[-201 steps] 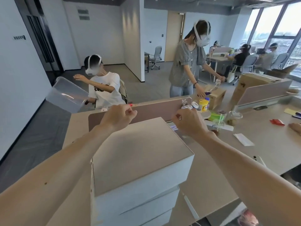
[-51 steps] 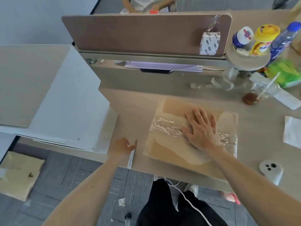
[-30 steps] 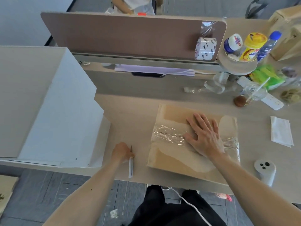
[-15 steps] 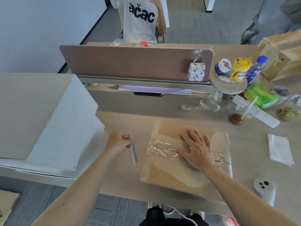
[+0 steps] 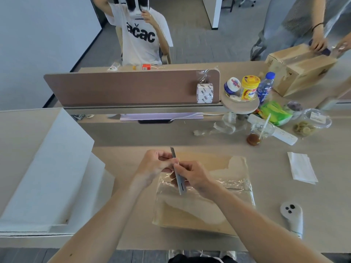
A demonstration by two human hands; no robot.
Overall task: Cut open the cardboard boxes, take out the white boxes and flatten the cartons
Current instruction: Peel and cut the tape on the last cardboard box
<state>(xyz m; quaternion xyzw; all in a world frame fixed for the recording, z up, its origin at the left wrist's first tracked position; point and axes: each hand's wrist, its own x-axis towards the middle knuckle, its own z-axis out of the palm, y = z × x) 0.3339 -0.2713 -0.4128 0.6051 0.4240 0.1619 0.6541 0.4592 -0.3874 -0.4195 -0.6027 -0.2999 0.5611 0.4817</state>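
Observation:
A flattened brown carton (image 5: 205, 211) with clear tape across it lies on the desk (image 5: 284, 215) in front of me. Above its left part, both hands hold a slim grey utility knife (image 5: 179, 178). My left hand (image 5: 154, 165) pinches the upper part near the blade end. My right hand (image 5: 190, 176) grips the handle lower down. A stack of white boxes (image 5: 47, 168) stands at the left of the desk.
A brown divider panel (image 5: 123, 88) crosses the desk behind, with a tape roll (image 5: 204, 93) at its right end. Jars, a bottle, a drink cup (image 5: 261, 130), snacks, a tissue (image 5: 302, 169) and a white controller (image 5: 292, 215) lie to the right. Another person handles a carton (image 5: 300, 69) at far right.
My right hand lifted off the flattened carton and joined my left hand on the knife, which moved from the desk's left side to above the carton.

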